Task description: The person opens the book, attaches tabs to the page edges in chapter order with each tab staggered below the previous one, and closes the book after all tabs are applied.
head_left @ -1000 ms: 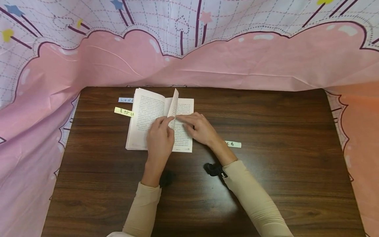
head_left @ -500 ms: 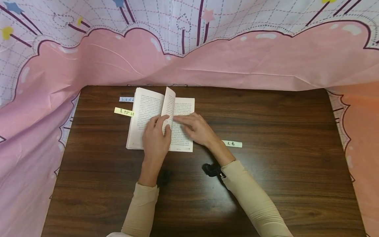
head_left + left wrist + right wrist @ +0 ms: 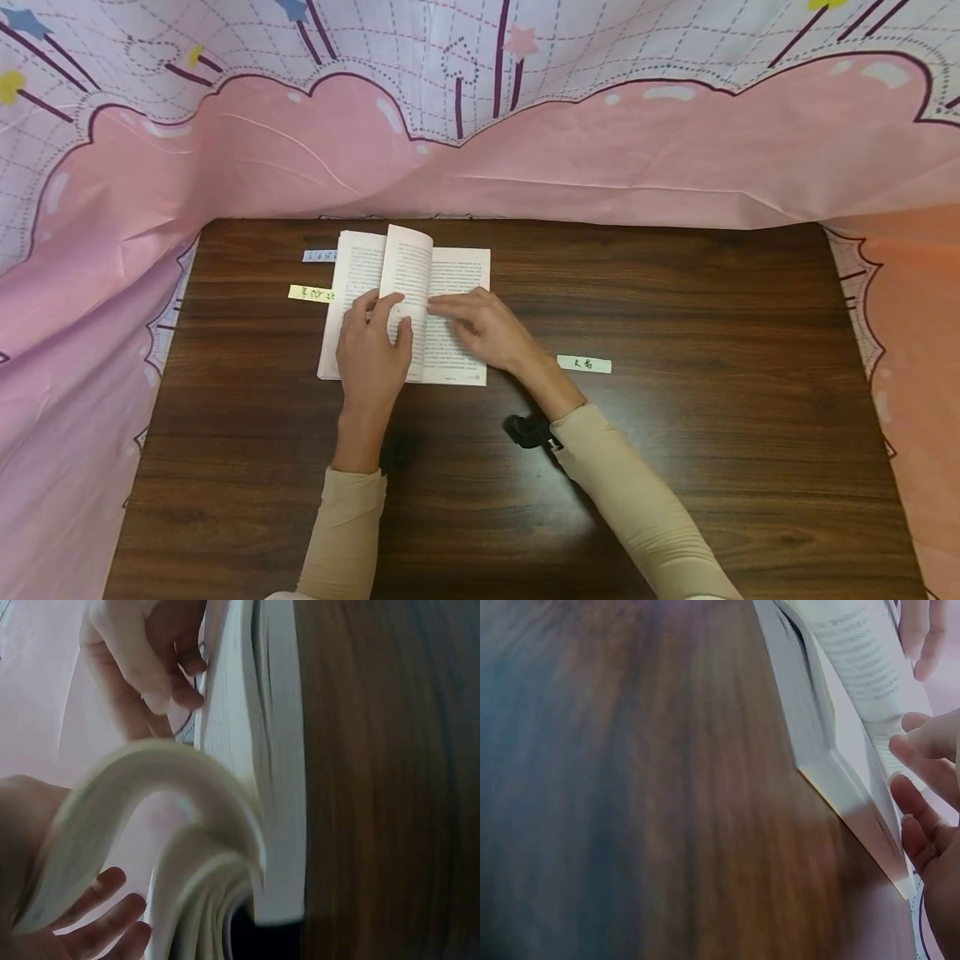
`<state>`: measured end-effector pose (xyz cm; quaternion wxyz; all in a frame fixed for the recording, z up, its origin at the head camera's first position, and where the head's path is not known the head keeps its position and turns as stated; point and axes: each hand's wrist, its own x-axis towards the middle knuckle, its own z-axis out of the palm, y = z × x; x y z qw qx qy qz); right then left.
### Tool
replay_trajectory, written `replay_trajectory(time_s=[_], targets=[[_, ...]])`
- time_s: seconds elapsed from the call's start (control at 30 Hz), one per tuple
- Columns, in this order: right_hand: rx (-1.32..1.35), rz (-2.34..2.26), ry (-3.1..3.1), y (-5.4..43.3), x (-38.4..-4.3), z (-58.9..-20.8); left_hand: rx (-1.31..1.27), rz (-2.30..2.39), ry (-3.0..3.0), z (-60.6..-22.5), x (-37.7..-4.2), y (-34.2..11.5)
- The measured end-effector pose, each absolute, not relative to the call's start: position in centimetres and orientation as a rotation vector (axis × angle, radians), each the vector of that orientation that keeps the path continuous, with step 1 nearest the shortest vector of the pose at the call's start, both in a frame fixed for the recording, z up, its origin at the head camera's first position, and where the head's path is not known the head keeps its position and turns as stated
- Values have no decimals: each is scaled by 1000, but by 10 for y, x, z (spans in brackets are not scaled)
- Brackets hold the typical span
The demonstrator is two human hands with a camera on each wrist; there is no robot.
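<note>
An open paperback book [image 3: 459, 350] lies on the table, its printed pages facing up. In the head view, my left hand [image 3: 375, 346] holds a raised leaf [image 3: 408, 258] that curves over toward the left pages, with the thumb and index finger near its edge. The left wrist view has this leaf bent in a wide arc against the left hand [image 3: 30, 855], above a thick page block [image 3: 277, 750]. My right hand [image 3: 487, 329] reaches in from the right, its extended fingertips at the base of the leaf. From the right wrist, the right fingers [image 3: 922, 802] rest along the page.
A blue paper strip [image 3: 318, 256] and a yellow one [image 3: 309, 293], both with handwriting, stick out at the book's left edge. A pale green strip [image 3: 585, 364] lies on the dark wooden table [image 3: 712, 417] to the right. A pink patterned cloth [image 3: 600, 167] encloses the table.
My left hand has moved left, drawing the leaf from nearly upright over toward the left pages. My right hand has shifted slightly left, and the green strip now shows whole.
</note>
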<state>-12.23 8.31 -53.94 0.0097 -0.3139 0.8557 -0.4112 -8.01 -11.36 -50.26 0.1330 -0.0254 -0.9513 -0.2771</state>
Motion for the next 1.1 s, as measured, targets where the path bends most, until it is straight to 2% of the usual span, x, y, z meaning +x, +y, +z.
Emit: replay_trajectory(time_s=[0.4,1.1], targets=[[-1042,-1001,2708,70,-120,-542,75,-689,-2792,-510,-80,-145],[-1141,-911,2817,59,-125,-534,-5,-610,-2747,-512,-75,-151]])
